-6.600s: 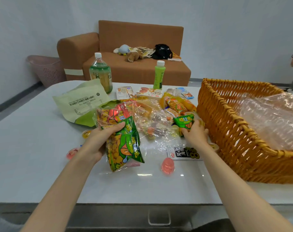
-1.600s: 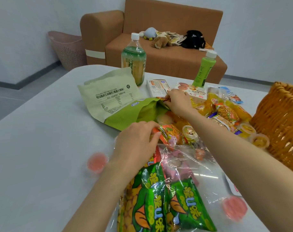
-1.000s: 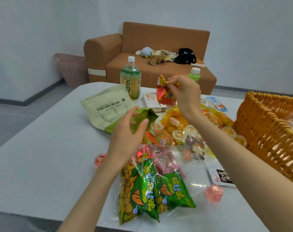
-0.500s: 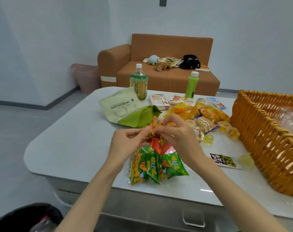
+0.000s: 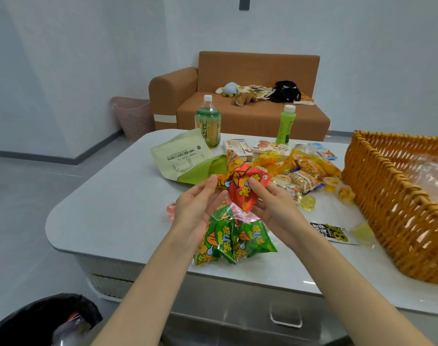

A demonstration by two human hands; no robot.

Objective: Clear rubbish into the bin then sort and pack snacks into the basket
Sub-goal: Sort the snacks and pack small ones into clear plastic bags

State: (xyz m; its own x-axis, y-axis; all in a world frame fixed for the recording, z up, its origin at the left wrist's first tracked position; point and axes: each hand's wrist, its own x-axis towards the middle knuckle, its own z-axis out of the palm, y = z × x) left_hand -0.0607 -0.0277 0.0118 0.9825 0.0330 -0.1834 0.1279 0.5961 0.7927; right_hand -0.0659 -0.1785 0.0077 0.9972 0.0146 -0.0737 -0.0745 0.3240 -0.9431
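Both hands hold a crumpled red and orange snack packet [image 5: 240,186] above the table's near edge. My left hand [image 5: 196,208] pinches its left end and my right hand [image 5: 272,208] grips its right side. Below them lie green snack packets [image 5: 234,239] in clear wrap. The wicker basket [image 5: 392,203] stands at the right with clear plastic inside. A black-lined bin [image 5: 41,320] with rubbish in it sits on the floor at the lower left.
On the white table [image 5: 113,216] lie a pale green bag [image 5: 185,158], two drink bottles [image 5: 208,121], small boxes, yellow snack packs [image 5: 307,168], jelly cups [image 5: 307,202] and a black sachet [image 5: 330,232]. A brown sofa and a pink basket stand behind.
My right hand lifted the red packet from the pile and brought it near; both hands now hold it. The view pulled back and the bin came into sight.
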